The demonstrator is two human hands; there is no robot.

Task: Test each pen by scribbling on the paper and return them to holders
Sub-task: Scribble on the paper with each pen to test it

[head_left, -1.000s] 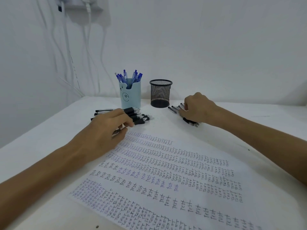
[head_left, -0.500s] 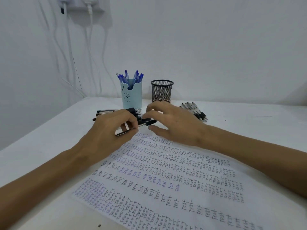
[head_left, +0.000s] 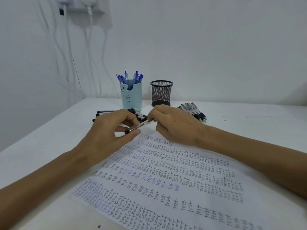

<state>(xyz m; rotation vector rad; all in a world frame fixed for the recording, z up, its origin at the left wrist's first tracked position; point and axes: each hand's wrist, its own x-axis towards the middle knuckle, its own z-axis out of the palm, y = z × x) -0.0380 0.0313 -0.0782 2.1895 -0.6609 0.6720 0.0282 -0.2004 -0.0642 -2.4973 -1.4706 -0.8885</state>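
While left hand (head_left: 106, 136) and right hand (head_left: 176, 127) pinch one pen (head_left: 142, 124), loose black pens (head_left: 197, 113) lie alongside.

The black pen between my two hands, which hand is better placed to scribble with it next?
Probably the right hand: it pinches one end of the pen and lies over the paper's top rows. The left hand grips the other end, mostly left of the sheet, beside the pile of black pens.
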